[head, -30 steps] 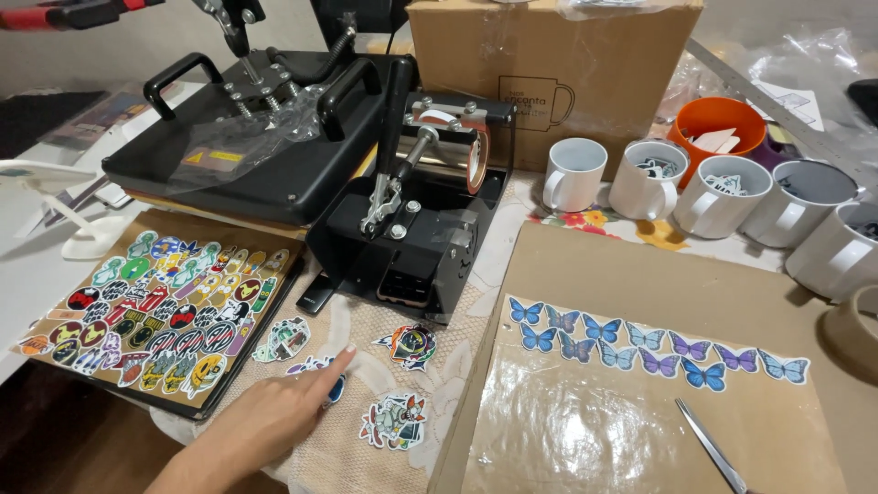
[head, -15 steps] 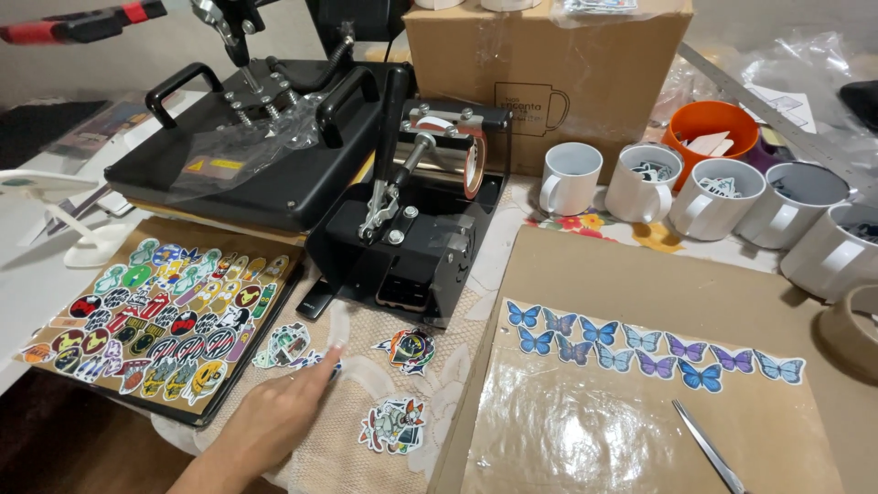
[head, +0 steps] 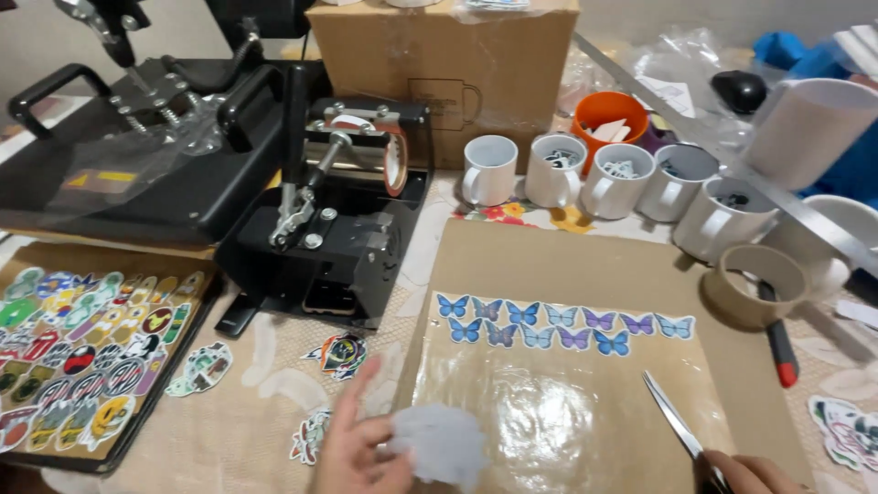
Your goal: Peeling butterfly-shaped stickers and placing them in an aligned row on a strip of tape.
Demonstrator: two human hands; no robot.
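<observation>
Left hand (head: 352, 453) pinches a pale, translucent cut-out (head: 437, 442) at the near edge of the brown board (head: 585, 265); right hand (head: 750, 474) grips scissors (head: 672, 423) at the near right corner. Blue and purple butterfly stickers (head: 562, 325) cross the clear film (head: 549, 412); white mugs (head: 594, 174) line the far edge.

One view only, from the head, tilted down and forward across the tabletop (head: 274, 430), sitting close over its near edge; the left hand (head: 352, 457) and right hand (head: 750, 476) just poke in at the bottom, the cardboard box (head: 439, 73) closes the far side, mugs (head: 489, 169) lined up mid-frame
</observation>
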